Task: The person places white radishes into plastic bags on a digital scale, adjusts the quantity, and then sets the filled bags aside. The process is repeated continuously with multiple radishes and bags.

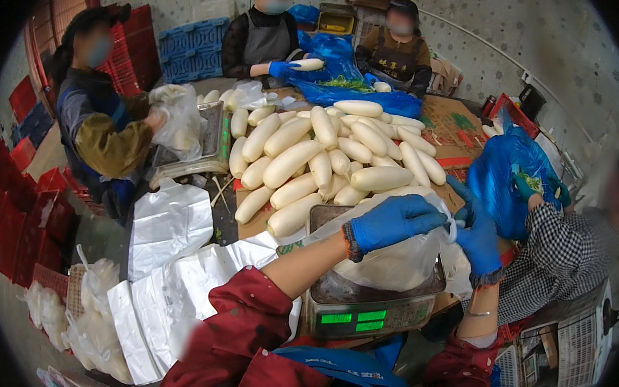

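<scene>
A clear plastic bag with pale contents rests on the pan of a digital scale. My left hand, in a blue glove, grips the gathered neck of the bag. Opposite it my right hand, gloved the same way, holds the twisted plastic end, which makes a loop between the two hands. The scale's green displays are lit. Just beyond lies a large heap of white daikon radishes. Flat, whitish plastic bags are spread to the left of the scale.
Across the table two people handle radishes by a blue plastic sheet. A person at left holds a bag over a second scale. At right, another works at a blue bag. Filled bags and red crates stand left.
</scene>
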Demonstrator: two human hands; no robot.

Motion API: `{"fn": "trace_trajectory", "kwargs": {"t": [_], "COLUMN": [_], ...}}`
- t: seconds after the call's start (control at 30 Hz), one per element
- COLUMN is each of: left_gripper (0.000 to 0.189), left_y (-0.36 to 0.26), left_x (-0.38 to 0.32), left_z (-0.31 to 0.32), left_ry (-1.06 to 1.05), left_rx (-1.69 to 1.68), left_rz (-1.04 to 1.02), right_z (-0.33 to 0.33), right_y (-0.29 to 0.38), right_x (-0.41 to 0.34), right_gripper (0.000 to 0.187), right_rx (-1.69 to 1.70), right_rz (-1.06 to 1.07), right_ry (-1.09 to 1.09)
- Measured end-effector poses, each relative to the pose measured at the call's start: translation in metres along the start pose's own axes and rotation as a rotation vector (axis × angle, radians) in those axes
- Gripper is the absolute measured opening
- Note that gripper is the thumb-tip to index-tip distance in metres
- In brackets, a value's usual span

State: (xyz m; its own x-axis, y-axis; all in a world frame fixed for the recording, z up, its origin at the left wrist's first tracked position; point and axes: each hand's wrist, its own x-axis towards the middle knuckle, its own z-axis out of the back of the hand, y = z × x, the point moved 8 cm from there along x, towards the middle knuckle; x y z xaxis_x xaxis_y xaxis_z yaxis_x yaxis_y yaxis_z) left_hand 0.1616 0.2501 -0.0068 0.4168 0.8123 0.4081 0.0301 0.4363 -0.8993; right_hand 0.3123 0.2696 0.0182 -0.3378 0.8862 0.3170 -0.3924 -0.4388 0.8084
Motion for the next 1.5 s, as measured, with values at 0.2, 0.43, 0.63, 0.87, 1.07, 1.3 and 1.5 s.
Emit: {"fn": "trace_trajectory", "kwargs": {"t": [0.2, 0.43, 0.63, 0.87, 1.07, 1.3, 1.5], "left_gripper": [0.042, 0.027, 0.08, 0.07, 0.031, 0.021, 0.028], "left_y": [-0.001, 0.009, -0.012, 0.037, 0.067, -0.001, -0.16], "left_x": [-0.036, -0.058, -0.048, -0.014, -0.004, -0.031, -0.134], "left_z": [-0.038, -0.031, -0.013, -0.033, -0.022, 0.033, 0.085], "left_ry": [0.181, 0.097, -0.374, -0.23, -0.304, -0.647, -0.895], "left_rx": [0.187, 0.268, 0.802, 0.97, 0.905, 0.536, 0.84], "left_rz": [-0.259, -0.201, -0.286, -0.145, -0.025, -0.013, -0.449], "right_z": [0.015, 0.015, 0.011, -0.058, -0.006, 0.038, 0.035], "right_y": [-0.116, -0.145, -0.02, 0.029, -0.019, -0.077, -0.067], "right_x": [0.057, 0.062, 0.004, -0.071, -0.086, -0.084, -0.075], "right_gripper": [0.036, 0.03, 0.031, 0.036, 0.037, 0.031, 0.034], "right_rx": [-0.097, -0.012, 0.318, 0.12, 0.477, 0.213, -0.26], "right_rz": [0.011, -0.071, 0.004, 0.125, -0.013, 0.023, 0.276], "right_ry": [-0.297, -0.294, -0.198, 0.07, -0.358, -0.305, -0.174]}}
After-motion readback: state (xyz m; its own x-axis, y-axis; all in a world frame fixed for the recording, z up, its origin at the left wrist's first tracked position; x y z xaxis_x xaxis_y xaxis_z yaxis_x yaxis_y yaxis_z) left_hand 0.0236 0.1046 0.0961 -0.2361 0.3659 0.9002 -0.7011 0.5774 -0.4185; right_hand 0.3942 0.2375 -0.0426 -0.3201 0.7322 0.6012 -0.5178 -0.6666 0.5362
